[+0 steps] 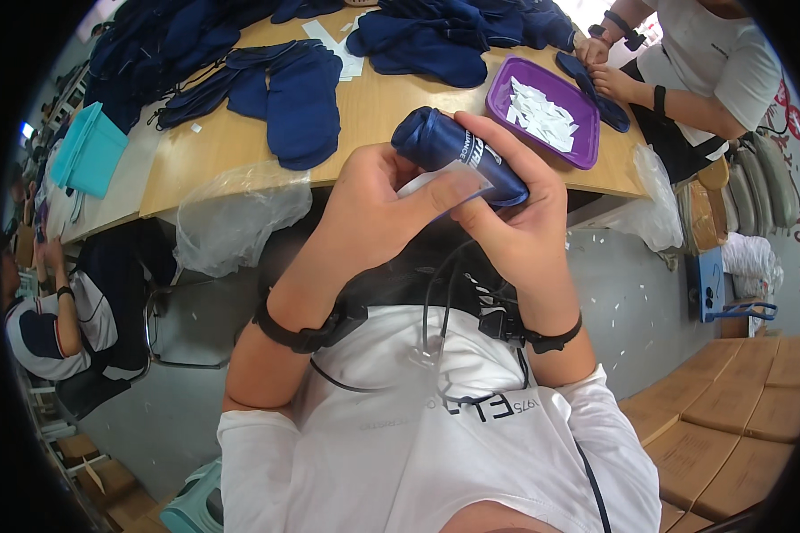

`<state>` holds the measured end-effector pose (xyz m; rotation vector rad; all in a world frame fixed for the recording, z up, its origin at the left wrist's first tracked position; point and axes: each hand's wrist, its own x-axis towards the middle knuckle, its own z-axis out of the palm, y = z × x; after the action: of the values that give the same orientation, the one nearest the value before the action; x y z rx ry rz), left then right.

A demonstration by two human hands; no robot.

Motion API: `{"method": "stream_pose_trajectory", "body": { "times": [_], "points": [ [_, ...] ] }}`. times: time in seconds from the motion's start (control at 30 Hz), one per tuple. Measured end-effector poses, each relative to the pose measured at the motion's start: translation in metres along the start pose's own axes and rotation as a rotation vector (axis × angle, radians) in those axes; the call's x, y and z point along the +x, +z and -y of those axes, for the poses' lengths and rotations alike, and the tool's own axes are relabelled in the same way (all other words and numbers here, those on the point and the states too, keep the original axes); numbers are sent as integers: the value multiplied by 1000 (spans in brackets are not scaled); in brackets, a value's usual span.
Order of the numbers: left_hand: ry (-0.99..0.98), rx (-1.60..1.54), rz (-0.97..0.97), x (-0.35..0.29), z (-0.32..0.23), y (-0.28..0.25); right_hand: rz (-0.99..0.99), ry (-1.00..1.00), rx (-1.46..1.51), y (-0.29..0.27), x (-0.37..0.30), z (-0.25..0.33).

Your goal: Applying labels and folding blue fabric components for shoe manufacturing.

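Note:
Both hands grip a shiny navy fabric piece (427, 133), curled into a roll with white print on its side. My left hand (369, 209) closes round its left end, and my right hand (520, 209) wraps its right end from behind. A small white label (467, 175) lies against the fabric under the thumbs; how it is fixed there, I cannot tell. The held roll is just off the near edge of the wooden table (213, 169). Beyond it lie flat navy fabric pieces (302, 107) with rounded ends.
A purple tray (587, 158) of white labels (542, 115) stands to the right. Beside it a co-worker's hands (609, 75) hold a navy piece. At left are a teal bin (89, 155) and another seated person (53, 311). Plastic bags (240, 218) hang off the table; cartons (702, 444) are stacked lower right.

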<state>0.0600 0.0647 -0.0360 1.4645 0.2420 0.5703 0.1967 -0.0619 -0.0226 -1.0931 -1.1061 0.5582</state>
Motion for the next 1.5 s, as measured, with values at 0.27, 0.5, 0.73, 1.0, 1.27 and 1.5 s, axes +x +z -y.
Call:
{"method": "stream_pose_trajectory", "body": {
  "times": [0.27,0.5,0.73,1.0,1.27,1.5],
  "points": [
    [17,-6,26,-1,-1,-1,13,61,182,2,-6,2],
    [-73,92,-6,-3,-13,-7,-32,214,260,3,-5,1],
    [93,463,-183,-15,-13,-2,-96,241,312,0,5,1],
    [239,263,630,-39,-31,4,-35,106,142,-19,16,21],
    [-45,-247,185,-23,6,-14,345,10,115,-7,2,49],
    [-261,-143,184,5,-37,-36,404,-267,-403,-5,2,37]
  ]
}}
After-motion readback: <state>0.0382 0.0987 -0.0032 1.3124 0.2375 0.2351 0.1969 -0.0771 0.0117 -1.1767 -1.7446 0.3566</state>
